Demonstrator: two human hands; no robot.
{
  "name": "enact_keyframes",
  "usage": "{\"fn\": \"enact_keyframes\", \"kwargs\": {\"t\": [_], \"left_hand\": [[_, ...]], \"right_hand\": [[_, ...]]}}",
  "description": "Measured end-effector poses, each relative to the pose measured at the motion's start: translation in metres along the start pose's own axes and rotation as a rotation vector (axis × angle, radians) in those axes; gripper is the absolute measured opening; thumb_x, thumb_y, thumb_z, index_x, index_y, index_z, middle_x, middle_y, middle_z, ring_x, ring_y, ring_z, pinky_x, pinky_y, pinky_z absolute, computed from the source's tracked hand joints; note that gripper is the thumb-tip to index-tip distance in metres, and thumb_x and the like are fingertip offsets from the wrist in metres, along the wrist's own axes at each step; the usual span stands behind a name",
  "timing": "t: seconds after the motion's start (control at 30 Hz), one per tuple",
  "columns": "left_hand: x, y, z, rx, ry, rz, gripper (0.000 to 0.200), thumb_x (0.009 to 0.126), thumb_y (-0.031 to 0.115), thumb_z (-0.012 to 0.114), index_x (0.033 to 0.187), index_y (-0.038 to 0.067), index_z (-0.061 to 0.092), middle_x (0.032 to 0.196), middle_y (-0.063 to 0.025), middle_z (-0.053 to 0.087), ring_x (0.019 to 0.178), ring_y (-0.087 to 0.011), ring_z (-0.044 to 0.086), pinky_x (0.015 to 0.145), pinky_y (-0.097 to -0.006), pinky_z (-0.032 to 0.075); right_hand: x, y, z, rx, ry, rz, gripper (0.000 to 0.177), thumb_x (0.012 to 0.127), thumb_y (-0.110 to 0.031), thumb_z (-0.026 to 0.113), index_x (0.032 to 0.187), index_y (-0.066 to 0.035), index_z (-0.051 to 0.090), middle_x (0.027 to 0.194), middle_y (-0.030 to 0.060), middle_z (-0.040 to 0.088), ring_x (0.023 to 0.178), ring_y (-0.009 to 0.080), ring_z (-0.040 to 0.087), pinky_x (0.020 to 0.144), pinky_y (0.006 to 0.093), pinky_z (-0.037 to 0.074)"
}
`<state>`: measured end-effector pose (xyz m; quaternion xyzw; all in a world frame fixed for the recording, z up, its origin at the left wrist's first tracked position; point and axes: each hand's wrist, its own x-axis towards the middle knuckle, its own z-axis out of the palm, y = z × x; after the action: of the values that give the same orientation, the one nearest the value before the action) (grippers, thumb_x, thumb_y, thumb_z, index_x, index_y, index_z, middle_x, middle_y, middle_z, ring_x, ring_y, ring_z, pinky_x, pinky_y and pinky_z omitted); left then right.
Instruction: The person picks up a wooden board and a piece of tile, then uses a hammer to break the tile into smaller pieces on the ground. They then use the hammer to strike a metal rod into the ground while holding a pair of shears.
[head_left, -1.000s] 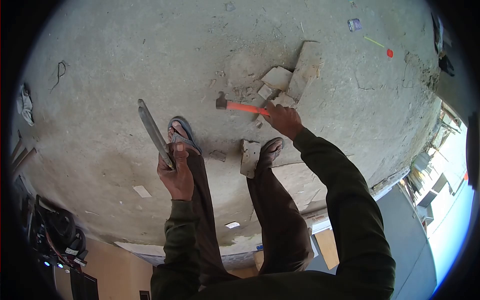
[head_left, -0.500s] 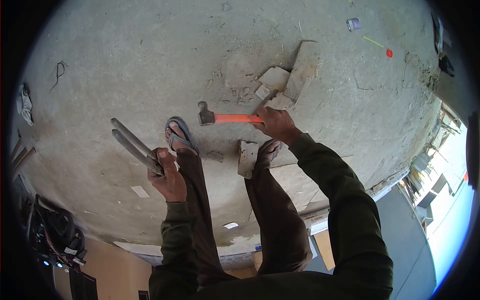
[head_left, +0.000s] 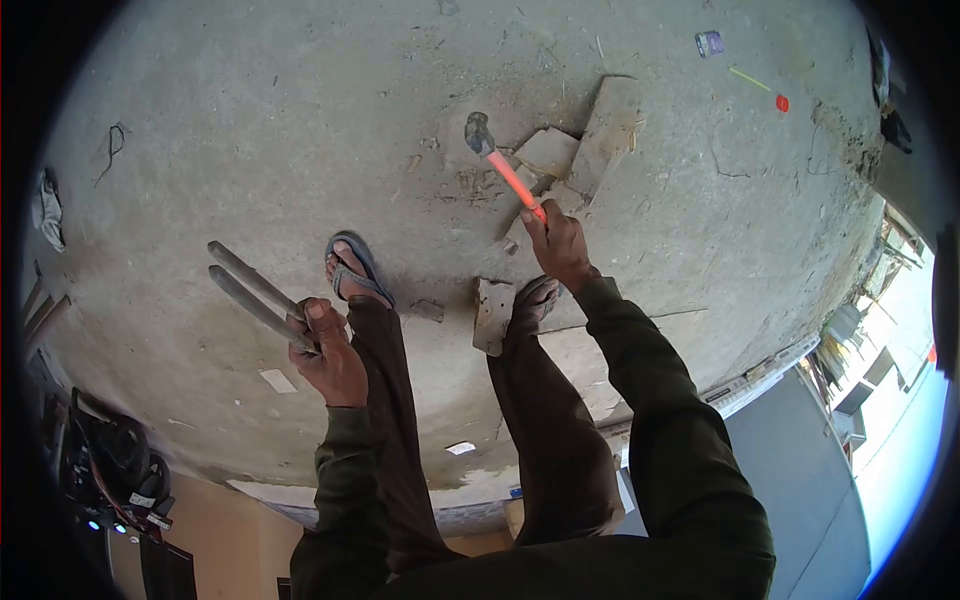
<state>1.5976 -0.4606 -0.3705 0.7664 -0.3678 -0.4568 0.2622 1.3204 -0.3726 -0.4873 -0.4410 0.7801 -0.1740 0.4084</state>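
Observation:
My right hand [head_left: 562,246] is closed round the orange handle of a hammer [head_left: 513,181]. The dark head of the hammer points up and away, over the floor beside the broken slabs. My left hand [head_left: 332,358] grips two long grey metal rods [head_left: 256,279] side by side, their far ends pointing up and to the left; whether they join inside the fist is hidden. A rough, flat block [head_left: 493,316] lies on the floor against my right foot, below the right hand.
Broken flat slabs [head_left: 605,125] lie on the concrete floor [head_left: 300,150] ahead, with crumbs around them. My sandalled left foot [head_left: 352,268] stands between the hands. Dark equipment with cables [head_left: 115,460] sits at lower left. A red round thing [head_left: 782,103] lies at upper right.
The hammer has swung from lying level to pointing up and away, its head moving up and right. My left hand and the rods have shifted slightly left.

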Motion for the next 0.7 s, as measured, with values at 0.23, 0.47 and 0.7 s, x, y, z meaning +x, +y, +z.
{"fn": "enact_keyframes", "kwargs": {"t": [0.23, 0.47, 0.7], "left_hand": [[0.006, 0.001, 0.002, -0.036, -0.058, 0.027, 0.037, 0.090, 0.041, 0.056, 0.083, 0.005, 0.053, 0.065, 0.0029, 0.043, 0.060, -0.0056, 0.038, 0.053, -0.0218, 0.029], [-0.006, -0.001, 0.006, -0.047, -0.055, -0.012, 0.035, 0.089, 0.039, 0.058, 0.085, 0.005, 0.054, 0.066, 0.0030, 0.045, 0.062, -0.0045, 0.040, 0.054, -0.0203, 0.030], [-0.005, -0.004, 0.013, 0.021, -0.029, 0.050, 0.036, 0.091, 0.043, 0.053, 0.081, 0.008, 0.050, 0.058, 0.0046, 0.036, 0.050, -0.0042, 0.031, 0.045, -0.0229, 0.021]], "right_hand": [[-0.009, 0.087, 0.057, -0.071, 0.295, 0.117, 0.038, 0.093, -0.032, 0.048, 0.074, 0.001, 0.049, 0.056, 0.0195, 0.051, 0.055, 0.0398, 0.055, 0.048, 0.0429, 0.039], [-0.025, 0.001, 0.028, 0.397, 0.378, 0.043, 0.041, 0.093, -0.039, 0.042, 0.078, -0.001, 0.046, 0.054, 0.0136, 0.046, 0.048, 0.0279, 0.051, 0.047, 0.0376, 0.038], [-0.032, 0.032, 0.077, 0.000, 0.041, 0.195, 0.039, 0.090, -0.036, 0.052, 0.075, 0.000, 0.047, 0.057, 0.0182, 0.052, 0.053, 0.0411, 0.054, 0.048, 0.0451, 0.042]]}}
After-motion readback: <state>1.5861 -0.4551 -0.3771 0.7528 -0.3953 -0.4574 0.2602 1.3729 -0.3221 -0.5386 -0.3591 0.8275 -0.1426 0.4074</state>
